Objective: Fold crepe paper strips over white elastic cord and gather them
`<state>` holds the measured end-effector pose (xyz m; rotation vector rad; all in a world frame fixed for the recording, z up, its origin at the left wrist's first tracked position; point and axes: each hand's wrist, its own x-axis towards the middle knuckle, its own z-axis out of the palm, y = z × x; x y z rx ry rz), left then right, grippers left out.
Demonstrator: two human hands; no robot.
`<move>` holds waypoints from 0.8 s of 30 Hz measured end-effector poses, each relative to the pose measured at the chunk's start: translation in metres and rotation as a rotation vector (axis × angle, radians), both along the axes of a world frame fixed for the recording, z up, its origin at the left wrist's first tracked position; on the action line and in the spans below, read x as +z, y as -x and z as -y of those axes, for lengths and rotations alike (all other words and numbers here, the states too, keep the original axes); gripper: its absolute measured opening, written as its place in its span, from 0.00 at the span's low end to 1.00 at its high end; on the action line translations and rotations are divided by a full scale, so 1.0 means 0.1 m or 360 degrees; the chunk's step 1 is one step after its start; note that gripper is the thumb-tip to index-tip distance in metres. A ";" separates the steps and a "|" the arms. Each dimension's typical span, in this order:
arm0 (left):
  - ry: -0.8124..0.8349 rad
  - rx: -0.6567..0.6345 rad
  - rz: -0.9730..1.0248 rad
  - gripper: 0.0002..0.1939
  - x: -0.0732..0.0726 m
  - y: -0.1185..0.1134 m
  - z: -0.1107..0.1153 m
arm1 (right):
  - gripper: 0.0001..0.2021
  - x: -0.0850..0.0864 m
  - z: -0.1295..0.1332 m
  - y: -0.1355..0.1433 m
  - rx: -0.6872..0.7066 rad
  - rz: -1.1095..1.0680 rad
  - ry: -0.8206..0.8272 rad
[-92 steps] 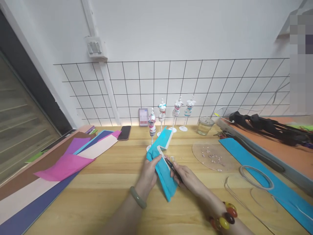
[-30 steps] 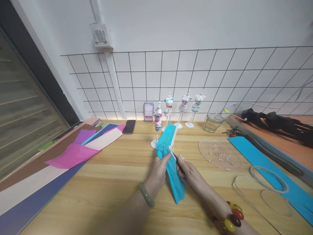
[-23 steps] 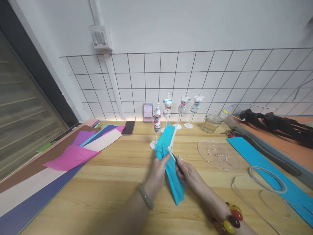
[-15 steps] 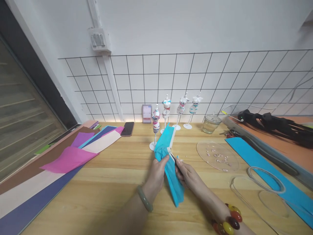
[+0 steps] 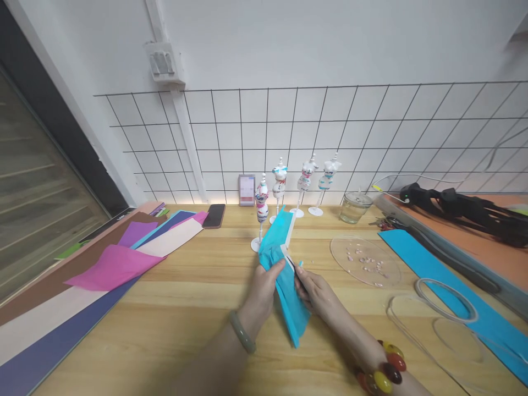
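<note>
A crinkled turquoise sheet (image 5: 292,305) with a white strip along its right edge is held above the wooden table, slanting away from me. My left hand (image 5: 264,289) grips it, thumb on top, fingers hidden beneath. In my right hand (image 5: 314,290) is a slim dark tool (image 5: 292,264), seemingly scissors, its tip at the white strip; the fingers are closed around it. Just beyond the sheet stand small white mannequins on stands, wrapped in coloured scraps, the nearest (image 5: 262,203) on the left.
Coloured sheets (image 5: 115,267) and a phone (image 5: 214,216) lie left. On the right are a clear disc (image 5: 365,261) with small beads, a glass of water (image 5: 355,208), a blue strip (image 5: 449,291), coiled cord (image 5: 447,300) and a black strap (image 5: 462,212).
The whole view has shifted very slightly. Both hands keep their hold on the turquoise sheet and the dark tool, almost unmoved.
</note>
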<state>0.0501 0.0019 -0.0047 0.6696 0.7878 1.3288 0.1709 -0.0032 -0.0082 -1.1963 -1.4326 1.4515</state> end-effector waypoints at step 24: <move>0.0056 0.0090 0.0016 0.14 0.07 -0.03 0.05 | 0.26 0.02 0.14 0.10 -0.0015 -0.0092 -0.0177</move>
